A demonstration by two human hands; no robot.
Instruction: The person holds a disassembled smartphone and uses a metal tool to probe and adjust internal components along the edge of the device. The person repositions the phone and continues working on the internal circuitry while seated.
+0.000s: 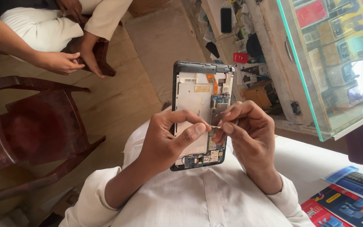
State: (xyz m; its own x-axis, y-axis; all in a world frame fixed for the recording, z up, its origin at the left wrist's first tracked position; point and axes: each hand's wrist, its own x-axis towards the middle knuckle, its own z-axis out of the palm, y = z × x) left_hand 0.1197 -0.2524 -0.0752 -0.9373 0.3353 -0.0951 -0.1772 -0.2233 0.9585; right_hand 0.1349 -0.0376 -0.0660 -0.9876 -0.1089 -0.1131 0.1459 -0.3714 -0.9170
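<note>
Head view: opened tablet (200, 113) between hands.

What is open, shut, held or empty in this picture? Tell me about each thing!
Tablet: back cover off, circuit boards showing, held upright over the lap.
Left hand: gripping the tablet's left edge, thumb pinching a small metal piece.
Right hand: fingers pinched on the same small metal piece.
Red chair: nobody on it.
Glass display case: shut, full of boxed goods.
</note>
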